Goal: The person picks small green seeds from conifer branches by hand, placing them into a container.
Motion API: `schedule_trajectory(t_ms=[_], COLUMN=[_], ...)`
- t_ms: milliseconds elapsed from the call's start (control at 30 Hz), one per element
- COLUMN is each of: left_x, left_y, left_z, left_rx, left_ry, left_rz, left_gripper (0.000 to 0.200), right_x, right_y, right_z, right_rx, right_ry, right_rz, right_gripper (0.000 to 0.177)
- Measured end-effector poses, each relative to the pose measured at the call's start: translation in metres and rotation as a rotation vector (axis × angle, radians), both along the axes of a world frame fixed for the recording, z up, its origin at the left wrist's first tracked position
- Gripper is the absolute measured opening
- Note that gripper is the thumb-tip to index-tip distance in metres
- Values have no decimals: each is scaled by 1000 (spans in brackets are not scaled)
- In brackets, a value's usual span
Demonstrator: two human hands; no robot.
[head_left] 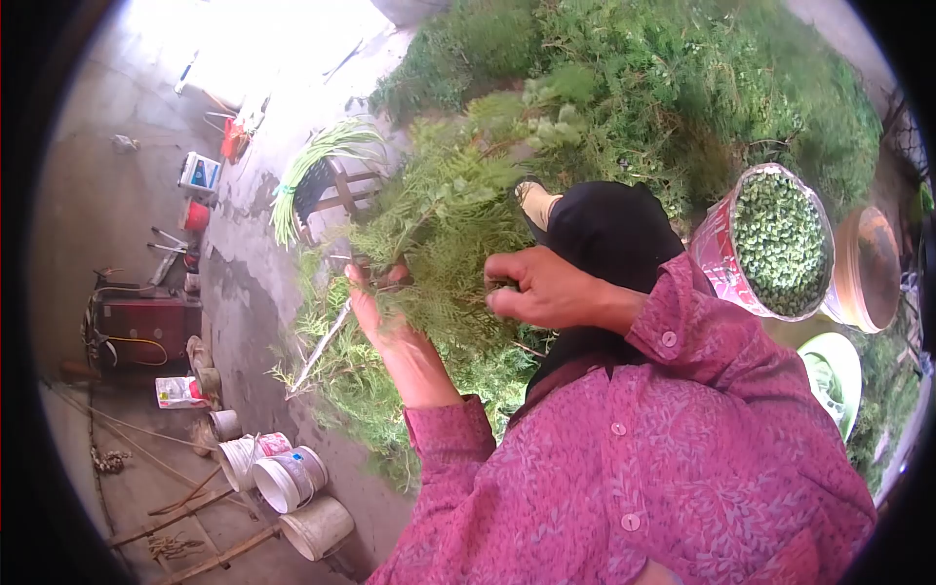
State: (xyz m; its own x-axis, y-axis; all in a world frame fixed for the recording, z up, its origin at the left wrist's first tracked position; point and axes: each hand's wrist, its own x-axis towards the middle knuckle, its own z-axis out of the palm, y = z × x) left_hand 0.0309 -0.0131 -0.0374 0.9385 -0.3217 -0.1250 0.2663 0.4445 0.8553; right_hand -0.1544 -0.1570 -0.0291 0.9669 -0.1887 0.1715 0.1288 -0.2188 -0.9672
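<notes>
A leafy evergreen branch (439, 219), with flat scaly sprays like arborvitae, is held up in front of me. My left hand (375, 307) is closed around its lower part, and the foliage partly hides the fingers. Just right of the branch, my right hand (536, 286) is curled in a pinch against the sprays; what lies between its fingertips is too small to tell. To my right stands a bucket (715, 249) filled with small green cones (780, 239). More cut branches (682, 88) form a big heap beyond my knee, and loose sprays lie below my left arm.
Left of the branch is a small stool (346, 190) with long green stalks (292, 195) draped beside it. Several white buckets (291, 480) stand lower left near a wooden ladder-like frame (210, 536). A brown tub (871, 268) and a pale green basin (834, 380) are at right.
</notes>
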Motion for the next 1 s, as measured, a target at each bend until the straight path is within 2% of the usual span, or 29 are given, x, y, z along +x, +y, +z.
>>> schedule_trajectory(t_ms=[33,100,133,267,433,533,600,700,767,800,867,1000], left_x=[-1,-4,-4,-5,-10,-16,-19,-29,-45,-41,-32,-50], left_y=[-2,3,4,5,3,0,-2,-8,-19,-16,-12,-28], left_z=[-2,0,2,7,10,20,25,32,42,32,11,-3], left_rx=[-77,-140,-136,-129,-146,-145,-145,-21,100,96,36,150], left_ry=[5,12,10,65,51,62,73,68,77,76,66,71], left_rz=[-17,-27,-23,42,15,16,21,84,202,206,-52,94], left_gripper=[35,35,35,33,33,32,32,34,37,37,38,36], right_x=[0,-1,0,-2,-3,-3,-2,-2,-1,-1,3,18], right_y=[-4,-9,-10,-14,-20,-16,-18,-21,-22,-22,-21,-24], right_z=[1,9,0,10,6,5,5,5,7,11,15,16], right_rx=[-1,529,646,621,791,805,845,951,1016,1052,1085,1126], right_ry=[-2,220,205,146,188,155,185,226,238,219,200,112], right_rz=[4,57,34,-44,69,-4,26,91,130,167,208,281], right_gripper=[27,23,19,20,21,23,24,24,24,23,24,32])
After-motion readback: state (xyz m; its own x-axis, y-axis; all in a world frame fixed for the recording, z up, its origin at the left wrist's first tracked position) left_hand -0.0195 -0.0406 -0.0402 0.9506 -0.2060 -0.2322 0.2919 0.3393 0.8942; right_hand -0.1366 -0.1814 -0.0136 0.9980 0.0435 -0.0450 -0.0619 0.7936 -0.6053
